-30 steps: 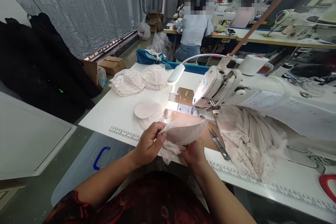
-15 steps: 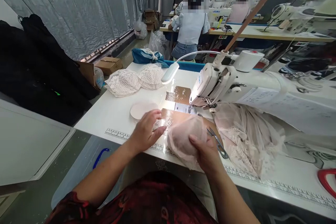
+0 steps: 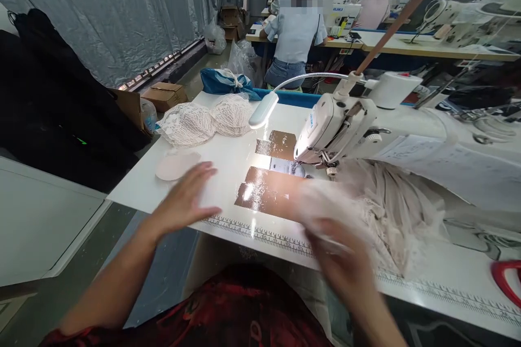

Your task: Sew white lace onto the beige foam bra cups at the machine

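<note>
Head view of one sewing station. One white tabletop (image 3: 228, 173) carries one white industrial sewing machine (image 3: 350, 124) with one white gooseneck lamp (image 3: 264, 110) lit over the needle area. Two hands are in view. The left hand (image 3: 183, 200) is flat and fully open, fingers spread, holding nothing; it hovers over the near edge of the tabletop, just beside one round pale pink foam pad (image 3: 177, 165) without touching it. The right hand (image 3: 342, 260) is smeared by motion; one blurred pale pink fabric piece (image 3: 321, 200) lies at its fingertips, in front of the machine, and whether the fingers grip it cannot be told. One loose heap of pale pink lace fabric (image 3: 394, 211) spreads under the machine arm. Two white lace mounds (image 3: 187, 123) (image 3: 232, 114) sit side by side, touching, at the far left of the tabletop. One printed ruler strip (image 3: 260, 230) runs along the near edge. Two seated people (image 3: 295, 38) (image 3: 376, 8) work at tables behind.
</note>
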`<action>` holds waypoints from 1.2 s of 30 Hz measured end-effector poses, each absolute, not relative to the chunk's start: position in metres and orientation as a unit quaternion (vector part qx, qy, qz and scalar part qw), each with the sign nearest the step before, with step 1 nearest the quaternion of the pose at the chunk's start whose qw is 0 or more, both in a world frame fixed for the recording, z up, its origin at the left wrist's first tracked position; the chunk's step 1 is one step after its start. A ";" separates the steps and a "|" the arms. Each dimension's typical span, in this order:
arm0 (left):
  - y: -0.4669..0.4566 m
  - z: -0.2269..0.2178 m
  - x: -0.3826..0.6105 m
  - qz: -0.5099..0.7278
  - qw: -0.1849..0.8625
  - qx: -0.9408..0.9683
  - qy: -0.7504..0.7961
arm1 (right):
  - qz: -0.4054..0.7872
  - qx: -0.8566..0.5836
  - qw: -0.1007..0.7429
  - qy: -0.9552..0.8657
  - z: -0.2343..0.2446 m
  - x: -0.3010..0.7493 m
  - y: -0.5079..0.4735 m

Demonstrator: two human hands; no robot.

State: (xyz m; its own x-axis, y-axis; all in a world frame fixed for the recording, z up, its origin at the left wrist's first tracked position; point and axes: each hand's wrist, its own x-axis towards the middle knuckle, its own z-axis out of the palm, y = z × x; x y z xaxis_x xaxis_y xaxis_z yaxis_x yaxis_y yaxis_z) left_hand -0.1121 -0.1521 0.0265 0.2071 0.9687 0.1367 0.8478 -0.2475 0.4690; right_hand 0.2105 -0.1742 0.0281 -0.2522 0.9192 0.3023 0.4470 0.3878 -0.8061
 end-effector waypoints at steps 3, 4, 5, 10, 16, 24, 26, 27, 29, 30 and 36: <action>-0.160 0.040 -0.070 0.201 0.352 0.829 0.385 | 0.458 -0.341 0.312 -0.759 0.019 0.173 -0.164; -0.161 0.042 -0.062 0.193 0.398 0.823 0.357 | 0.480 -0.317 0.314 -0.756 0.021 0.169 -0.164; -0.161 0.042 -0.058 0.204 0.414 0.809 0.364 | 0.473 -0.311 0.339 -0.751 0.024 0.168 -0.165; -0.158 0.033 -0.067 0.287 0.347 0.687 0.570 | 0.298 -0.403 0.496 -0.709 0.039 0.193 -0.161; -0.167 0.031 -0.040 0.346 0.702 0.578 0.232 | 0.544 -0.412 0.342 -0.646 0.023 0.181 -0.146; -0.162 0.026 -0.041 0.373 0.598 0.594 0.388 | 0.682 -0.339 0.321 -0.562 0.010 0.180 -0.152; -0.162 0.023 -0.043 0.346 0.651 0.565 0.370 | 0.673 -0.363 0.343 -0.546 0.010 0.182 -0.153; -0.163 0.021 -0.043 0.341 0.680 0.546 0.352 | 0.667 -0.379 0.359 -0.532 0.011 0.182 -0.153; -0.165 0.017 -0.044 0.358 0.702 0.507 0.348 | 0.655 -0.412 0.396 -0.494 0.013 0.180 -0.154; -0.166 0.015 -0.045 0.372 0.702 0.488 0.361 | 0.653 -0.426 0.411 -0.472 0.015 0.179 -0.154; -0.172 0.005 -0.039 0.405 0.698 0.388 0.445 | 0.662 -0.437 0.460 -0.400 0.015 0.176 -0.155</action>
